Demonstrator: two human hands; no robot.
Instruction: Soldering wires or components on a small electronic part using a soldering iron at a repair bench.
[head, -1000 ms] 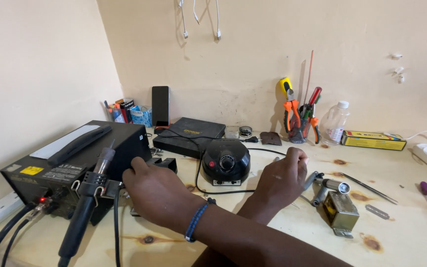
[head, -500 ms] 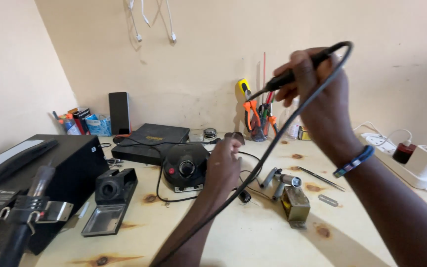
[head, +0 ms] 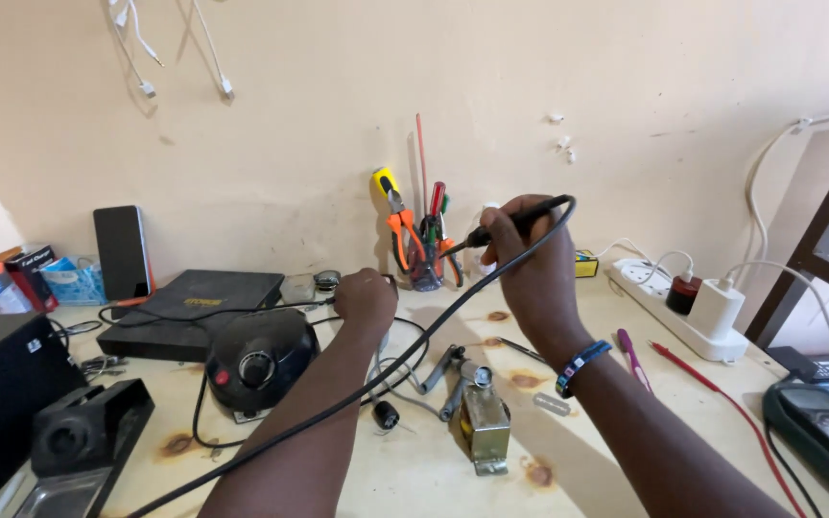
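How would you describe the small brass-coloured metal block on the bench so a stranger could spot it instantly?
On the pale wooden bench, look just right of the round black dial unit, below the raised right hand. The block lies beside grey pliers; only it is boxy and brass-coloured.

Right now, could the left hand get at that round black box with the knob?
Probably yes: the left hand rests on the table right beside the round black box, nothing between them but thin cables.

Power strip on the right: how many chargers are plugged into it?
2: a dark, red-topped adapter at the power strip's middle and a white charger beside it, nearer the camera. The far end may hide another.
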